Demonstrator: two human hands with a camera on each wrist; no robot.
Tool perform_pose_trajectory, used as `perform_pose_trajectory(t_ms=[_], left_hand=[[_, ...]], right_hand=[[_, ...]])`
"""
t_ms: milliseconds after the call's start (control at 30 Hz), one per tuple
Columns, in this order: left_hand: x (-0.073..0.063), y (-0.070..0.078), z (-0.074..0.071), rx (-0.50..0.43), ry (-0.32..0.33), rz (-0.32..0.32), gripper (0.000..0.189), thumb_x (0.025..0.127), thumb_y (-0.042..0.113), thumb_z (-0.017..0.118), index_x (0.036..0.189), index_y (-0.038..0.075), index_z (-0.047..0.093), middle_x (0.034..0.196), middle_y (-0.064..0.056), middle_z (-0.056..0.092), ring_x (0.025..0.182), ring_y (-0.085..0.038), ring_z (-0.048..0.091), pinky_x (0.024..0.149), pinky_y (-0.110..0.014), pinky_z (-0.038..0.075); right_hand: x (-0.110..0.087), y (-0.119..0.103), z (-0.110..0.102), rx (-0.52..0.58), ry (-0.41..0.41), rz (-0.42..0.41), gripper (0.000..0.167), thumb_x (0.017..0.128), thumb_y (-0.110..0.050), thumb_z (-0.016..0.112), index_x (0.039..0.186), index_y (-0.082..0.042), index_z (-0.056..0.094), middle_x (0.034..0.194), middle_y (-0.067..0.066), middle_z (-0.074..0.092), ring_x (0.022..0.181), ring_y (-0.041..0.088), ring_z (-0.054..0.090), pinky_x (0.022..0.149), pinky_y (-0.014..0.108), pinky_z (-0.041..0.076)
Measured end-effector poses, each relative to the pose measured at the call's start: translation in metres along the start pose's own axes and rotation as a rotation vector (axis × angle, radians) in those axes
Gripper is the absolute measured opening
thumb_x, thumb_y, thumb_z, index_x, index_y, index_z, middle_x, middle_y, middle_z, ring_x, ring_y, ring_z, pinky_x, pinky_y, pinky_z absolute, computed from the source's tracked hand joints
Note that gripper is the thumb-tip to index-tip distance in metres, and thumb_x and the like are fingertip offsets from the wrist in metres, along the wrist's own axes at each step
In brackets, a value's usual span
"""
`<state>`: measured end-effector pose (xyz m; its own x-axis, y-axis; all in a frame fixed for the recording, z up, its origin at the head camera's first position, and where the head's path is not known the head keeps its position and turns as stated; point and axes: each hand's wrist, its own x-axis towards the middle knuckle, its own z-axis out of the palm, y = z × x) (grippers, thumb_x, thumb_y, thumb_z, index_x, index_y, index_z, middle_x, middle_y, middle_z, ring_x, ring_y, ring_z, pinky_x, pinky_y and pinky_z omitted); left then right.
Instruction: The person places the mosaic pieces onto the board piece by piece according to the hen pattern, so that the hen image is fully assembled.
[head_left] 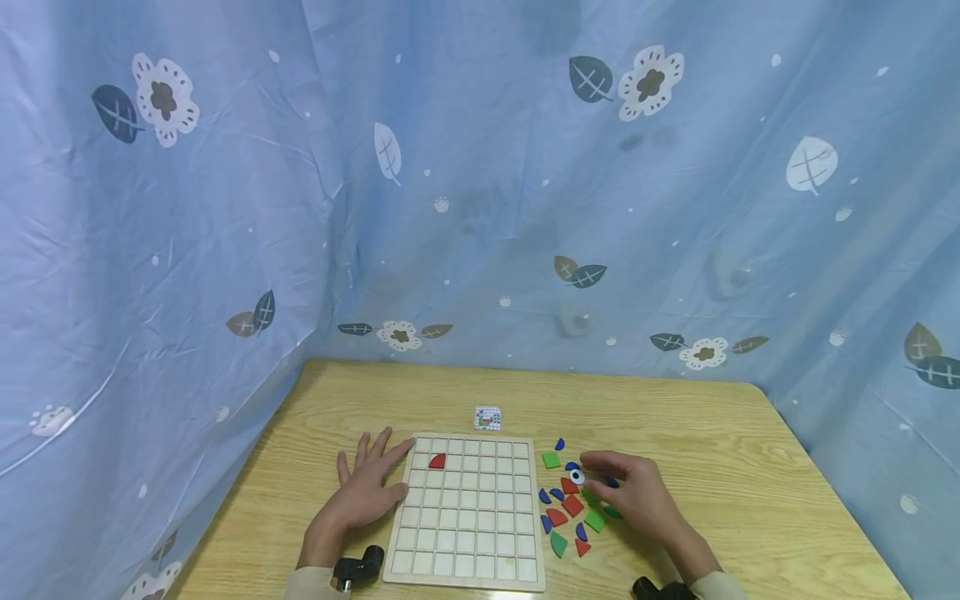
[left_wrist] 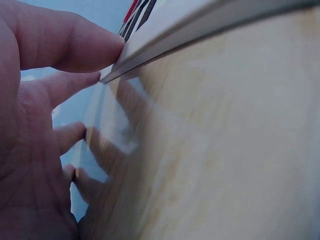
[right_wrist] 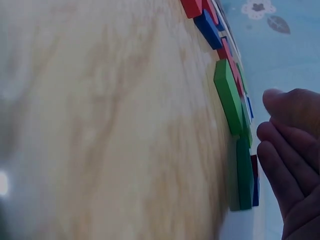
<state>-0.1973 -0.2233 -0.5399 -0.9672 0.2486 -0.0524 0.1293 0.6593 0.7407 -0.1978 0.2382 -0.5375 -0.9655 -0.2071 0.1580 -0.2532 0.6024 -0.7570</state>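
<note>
My left hand (head_left: pixel 362 493) lies spread at the left side of a wooden grid board (head_left: pixel 467 582), its thumb and index fingertip touching the board's edge. The left wrist view shows the thumb (left_wrist: pixel 85 42) against the rim. A red quarter-circle piece (head_left: pixel 438 461) sits in one cell near the board's upper left. Over the loose pieces to the right hovers my right hand (head_left: pixel 637 492), fingers bent, thumb apart from them. Close to its fingertips is a white eye disc (head_left: pixel 576 477). No piece shows between the fingers in the right wrist view, where a green square (right_wrist: pixel 228 95) is nearby.
Several blue half-circles (head_left: pixel 545 496), red pieces (head_left: pixel 573 505), green squares (head_left: pixel 551 460) and a green quarter-circle (head_left: pixel 558 544) lie scattered beside the board. A small pattern card (head_left: pixel 487 417) lies beyond it on the wooden table (head_left: pixel 675 417). A blue curtain (head_left: pixel 480 208) hangs behind.
</note>
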Motion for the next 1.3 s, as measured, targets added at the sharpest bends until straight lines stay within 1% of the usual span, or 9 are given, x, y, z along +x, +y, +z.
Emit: perform_pose_trajectory(t_ms=[100,267,500,600,733,833,967,1100,1300], left_hand=[[0.0,0.0,0.0,0.002,-0.01,-0.012,0.074,0.098,0.013,0.068,0.168,0.017,0.046,0.183,-0.025,0.008,0.166,-0.055,-0.016,0.117,-0.078,-0.031],[-0.001,0.001,0.001,0.009,0.009,-0.01,0.074,0.097,0.013,0.068,0.167,0.016,0.048,0.182,-0.026,0.011,0.166,-0.056,-0.014,0.118,-0.078,-0.029],[0.0,0.001,0.001,0.02,0.002,-0.014,0.073,0.097,0.014,0.068,0.168,0.017,0.047,0.183,-0.025,0.01,0.166,-0.056,-0.014,0.118,-0.078,-0.029],[-0.001,0.002,0.001,0.027,0.003,-0.017,0.074,0.097,0.015,0.068,0.168,0.018,0.047,0.183,-0.025,0.009,0.166,-0.055,-0.015,0.118,-0.078,-0.029],[-0.001,0.003,0.0,0.02,0.001,-0.017,0.073,0.098,0.014,0.068,0.168,0.018,0.047,0.183,-0.024,0.009,0.166,-0.055,-0.015,0.118,-0.078,-0.029],[-0.002,0.003,0.0,0.015,-0.001,-0.019,0.073,0.097,0.013,0.069,0.168,0.018,0.048,0.183,-0.025,0.009,0.166,-0.056,-0.015,0.118,-0.079,-0.03],[-0.002,0.003,0.001,0.011,0.002,-0.017,0.073,0.097,0.012,0.068,0.168,0.017,0.048,0.183,-0.025,0.009,0.166,-0.056,-0.015,0.117,-0.079,-0.03],[-0.001,0.001,0.002,0.019,0.0,-0.019,0.072,0.099,0.013,0.067,0.169,0.017,0.046,0.183,-0.024,0.009,0.167,-0.055,-0.014,0.118,-0.078,-0.029],[0.0,-0.001,0.002,0.027,0.007,-0.012,0.073,0.099,0.014,0.066,0.168,0.017,0.046,0.183,-0.025,0.01,0.166,-0.056,-0.014,0.118,-0.078,-0.03]], right_hand=[[0.004,-0.001,0.003,-0.046,-0.004,-0.025,0.037,0.093,-0.011,0.087,0.129,-0.011,0.081,0.119,0.002,0.083,0.102,0.013,0.081,0.088,0.027,0.065],[0.008,-0.003,0.007,-0.098,0.004,-0.062,0.035,0.092,-0.008,0.086,0.127,-0.011,0.082,0.116,0.001,0.084,0.095,0.007,0.079,0.081,0.025,0.064],[0.009,-0.004,0.011,-0.171,0.041,-0.079,0.035,0.088,-0.001,0.087,0.122,-0.011,0.082,0.108,-0.002,0.084,0.093,0.009,0.079,0.081,0.026,0.065],[0.009,-0.005,0.013,-0.159,0.042,-0.067,0.036,0.088,-0.001,0.087,0.122,-0.01,0.082,0.11,-0.001,0.084,0.095,0.011,0.08,0.082,0.026,0.065],[0.01,-0.008,0.015,-0.141,0.029,-0.021,0.036,0.089,-0.002,0.087,0.123,-0.012,0.082,0.113,-0.001,0.084,0.097,0.012,0.081,0.083,0.026,0.065],[0.011,-0.011,0.017,-0.145,0.017,0.002,0.035,0.089,-0.003,0.086,0.123,-0.013,0.083,0.114,-0.002,0.084,0.099,0.012,0.081,0.086,0.029,0.066],[0.013,-0.013,0.018,-0.177,0.006,0.001,0.035,0.089,-0.003,0.085,0.123,-0.013,0.083,0.115,-0.002,0.084,0.103,0.014,0.08,0.089,0.032,0.067],[0.013,-0.013,0.017,-0.203,0.002,0.006,0.036,0.088,-0.002,0.085,0.123,-0.013,0.083,0.115,-0.003,0.083,0.103,0.015,0.081,0.088,0.031,0.067],[0.013,-0.015,0.019,-0.183,-0.009,0.019,0.037,0.089,-0.004,0.085,0.124,-0.013,0.082,0.117,-0.002,0.083,0.104,0.016,0.08,0.09,0.034,0.067]])
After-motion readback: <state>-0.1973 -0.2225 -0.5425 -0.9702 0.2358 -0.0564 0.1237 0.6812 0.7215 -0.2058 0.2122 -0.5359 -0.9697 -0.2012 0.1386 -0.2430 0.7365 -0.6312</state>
